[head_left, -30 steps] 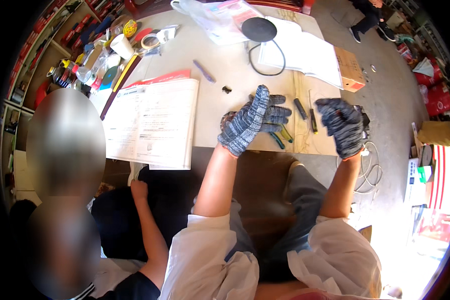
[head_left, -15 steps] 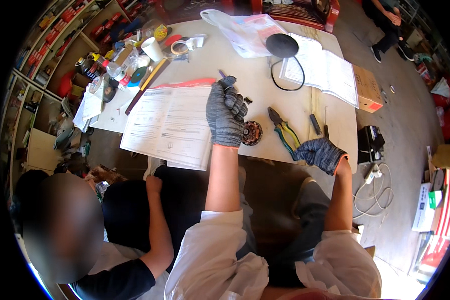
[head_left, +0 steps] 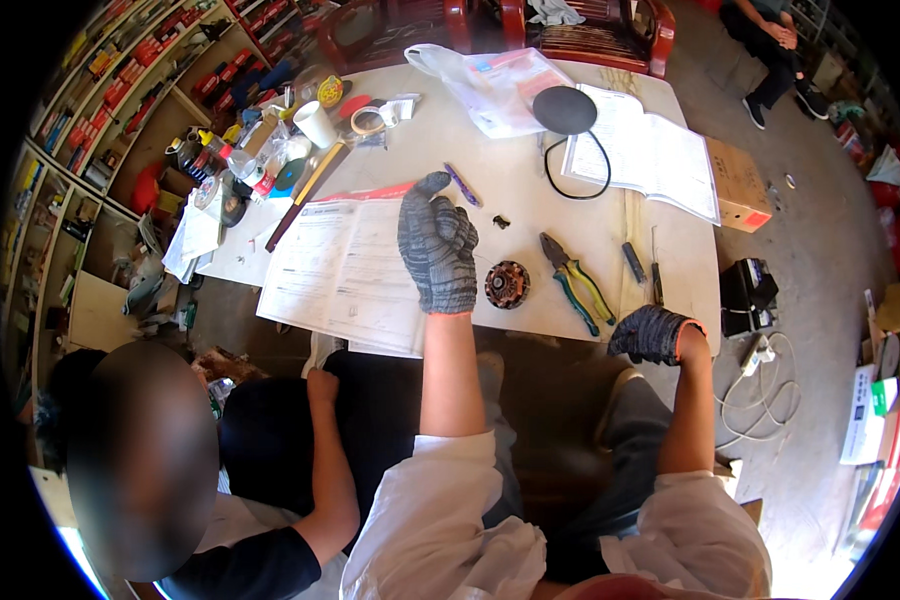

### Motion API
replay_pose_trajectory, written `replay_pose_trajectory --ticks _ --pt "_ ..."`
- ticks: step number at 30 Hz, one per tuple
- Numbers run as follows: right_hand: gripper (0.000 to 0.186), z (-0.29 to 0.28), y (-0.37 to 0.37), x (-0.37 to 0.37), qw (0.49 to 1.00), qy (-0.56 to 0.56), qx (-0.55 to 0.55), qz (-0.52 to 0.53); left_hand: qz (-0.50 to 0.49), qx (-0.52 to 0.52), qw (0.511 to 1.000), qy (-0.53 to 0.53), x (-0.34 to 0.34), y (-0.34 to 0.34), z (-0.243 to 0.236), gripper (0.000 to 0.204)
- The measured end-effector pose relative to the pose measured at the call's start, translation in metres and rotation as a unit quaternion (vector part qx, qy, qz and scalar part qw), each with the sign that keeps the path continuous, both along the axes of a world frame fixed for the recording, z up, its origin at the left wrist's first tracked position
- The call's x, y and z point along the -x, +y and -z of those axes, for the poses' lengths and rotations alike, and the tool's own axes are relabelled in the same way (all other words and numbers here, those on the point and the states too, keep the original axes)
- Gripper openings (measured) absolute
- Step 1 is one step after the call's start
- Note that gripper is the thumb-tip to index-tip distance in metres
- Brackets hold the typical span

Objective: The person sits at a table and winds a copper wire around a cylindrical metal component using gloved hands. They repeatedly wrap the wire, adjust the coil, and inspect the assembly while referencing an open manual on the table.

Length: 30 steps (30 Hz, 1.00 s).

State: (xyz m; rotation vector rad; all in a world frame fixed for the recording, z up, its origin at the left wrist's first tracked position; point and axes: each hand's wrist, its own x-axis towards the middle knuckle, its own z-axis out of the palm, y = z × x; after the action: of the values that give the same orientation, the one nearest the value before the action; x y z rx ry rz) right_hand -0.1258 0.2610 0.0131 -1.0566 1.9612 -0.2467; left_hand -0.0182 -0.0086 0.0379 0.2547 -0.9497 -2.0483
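Left hand (head_left: 438,245), gloved, is seen over the right edge of the open book (head_left: 345,265); fingers partly curled, palm hidden, so whether anything is held cannot be told. Right hand (head_left: 658,335), gloved, is bent at the wrist by the front edge of the surface (head_left: 420,140); fingers bunched, grip cannot be told. Round copper-coloured part (head_left: 507,285) is laid on the surface near the front edge, between left hand and pliers (head_left: 578,283). Screwdriver (head_left: 657,272) is placed right of the pliers.

Pale table (head_left: 510,175), on it round coppery part (head_left: 507,286), pliers (head_left: 563,264), purple pen (head_left: 461,184), open booklets (head_left: 362,270)
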Motion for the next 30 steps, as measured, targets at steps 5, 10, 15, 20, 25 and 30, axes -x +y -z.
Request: replay_pose_trajectory --ticks 5,10,15,20,25,30 --pt "0.026 -0.009 0.005 -0.004 0.956 -0.110 0.095 0.256 0.067 0.101 0.988 -0.097 0.002 0.016 -0.008 0.024" --pt "0.031 -0.046 0.007 -0.005 0.812 -0.143 0.404 0.395 0.253 0.311 0.898 -0.183 0.021 0.071 0.004 0.025" --pt "0.028 -0.047 0.003 -0.002 0.744 -0.145 0.504 0.414 0.230 0.554 0.784 -0.160 0.035 0.103 0.026 0.021" --pt "0.025 -0.039 0.005 0.002 0.703 -0.132 0.505 0.483 0.272 0.586 0.737 -0.200 0.040 0.119 0.035 0.021" --pt "0.017 -0.033 0.006 0.006 0.646 -0.157 0.531 0.526 0.289 0.663 0.666 -0.184 0.035 0.119 0.039 0.023" --pt "0.013 -0.030 0.010 0.006 0.653 -0.123 0.545 0.510 0.422 0.472 0.752 -0.182 0.039 0.128 0.041 0.024"
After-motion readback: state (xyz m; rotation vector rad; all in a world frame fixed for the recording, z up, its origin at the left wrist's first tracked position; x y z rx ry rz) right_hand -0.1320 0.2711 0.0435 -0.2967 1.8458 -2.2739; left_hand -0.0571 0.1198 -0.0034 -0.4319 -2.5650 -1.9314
